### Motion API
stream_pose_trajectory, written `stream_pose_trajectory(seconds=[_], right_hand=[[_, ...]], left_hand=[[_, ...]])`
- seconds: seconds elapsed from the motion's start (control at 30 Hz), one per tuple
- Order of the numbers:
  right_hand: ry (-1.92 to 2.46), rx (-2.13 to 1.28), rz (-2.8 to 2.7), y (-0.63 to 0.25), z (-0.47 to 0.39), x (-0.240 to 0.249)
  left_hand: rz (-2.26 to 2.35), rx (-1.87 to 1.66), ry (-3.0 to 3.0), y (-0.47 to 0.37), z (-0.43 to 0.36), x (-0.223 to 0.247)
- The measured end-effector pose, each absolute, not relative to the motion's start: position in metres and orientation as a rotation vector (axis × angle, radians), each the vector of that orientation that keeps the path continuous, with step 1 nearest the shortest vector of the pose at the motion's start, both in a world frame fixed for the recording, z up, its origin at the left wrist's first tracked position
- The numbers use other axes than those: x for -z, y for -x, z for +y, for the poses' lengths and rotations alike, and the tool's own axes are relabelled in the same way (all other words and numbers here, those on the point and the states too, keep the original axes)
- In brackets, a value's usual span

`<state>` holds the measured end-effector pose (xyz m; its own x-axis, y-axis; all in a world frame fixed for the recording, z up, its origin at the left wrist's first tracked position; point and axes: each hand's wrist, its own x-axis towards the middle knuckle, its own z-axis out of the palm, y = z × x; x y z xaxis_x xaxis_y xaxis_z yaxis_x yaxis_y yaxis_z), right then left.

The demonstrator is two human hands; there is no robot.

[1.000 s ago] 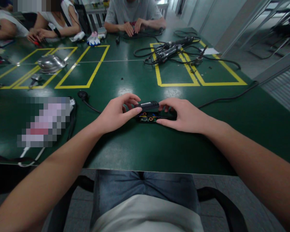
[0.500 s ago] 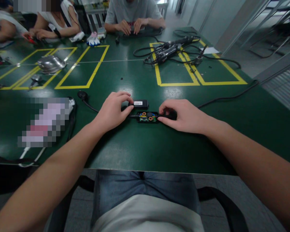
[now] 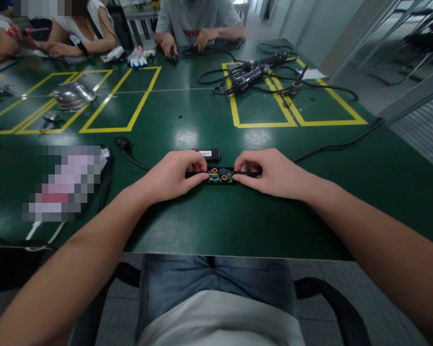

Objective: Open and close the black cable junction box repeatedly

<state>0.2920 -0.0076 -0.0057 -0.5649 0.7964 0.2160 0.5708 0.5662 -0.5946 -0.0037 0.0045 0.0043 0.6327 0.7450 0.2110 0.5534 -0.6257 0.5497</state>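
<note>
on the green table [image 3: 238,223], left hand [image 3: 168,175] and right hand [image 3: 276,173] pinch opposite ends of an open black case [image 3: 219,176].

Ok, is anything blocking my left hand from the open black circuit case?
Nothing visible is in the way: your left hand is at the left end of the open case. The black cover lies beyond it, not between them.

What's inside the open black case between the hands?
Two orange rings, coloured wires and green board. The left hand and right hand cover both ends of the black case; anything beneath the board is hidden.
</note>
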Motion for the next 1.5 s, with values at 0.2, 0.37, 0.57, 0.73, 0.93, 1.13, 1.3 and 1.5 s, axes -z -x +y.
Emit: stream_pose_trajectory(seconds=[0.2,0.37,0.57,0.73,0.93,1.13,1.3,1.5], right_hand=[[1.104,-0.651,-2.309,-0.2911,-0.0092,0.0046],[1.08,-0.67,-2.301,-0.2916,-0.0106,0.0015],[1.059,-0.667,-2.32,-0.2939,-0.0082,0.0014],[1.09,-0.754,-2.3,-0.2966,-0.0058,0.0026],[1.073,-0.859,-2.238,-0.2966,-0.0044,0.0022],[1.068,-0.913,-2.187,-0.2962,-0.0023,0.0038],[1.067,-0.914,-2.175,-0.2951,-0.0029,0.0043],[1.078,-0.89,-2.202,-0.2936,-0.0042,0.0039]], left_hand=[[1.06,-0.631,-2.41,0.0047,0.0017,-0.009],[1.076,-0.616,-2.381,0.0066,0.0,-0.014],[1.044,-0.59,-2.391,0.0077,0.0032,-0.0107],[1.051,-0.571,-2.351,0.01,0.0054,-0.0091],[1.042,-0.572,-2.375,0.0123,0.0071,-0.0094],[1.052,-0.555,-2.448,0.011,0.007,-0.0112],[1.035,-0.535,-2.545,0.0114,0.0059,-0.0123],[1.082,-0.601,-2.555,0.0089,0.0039,-0.011]])
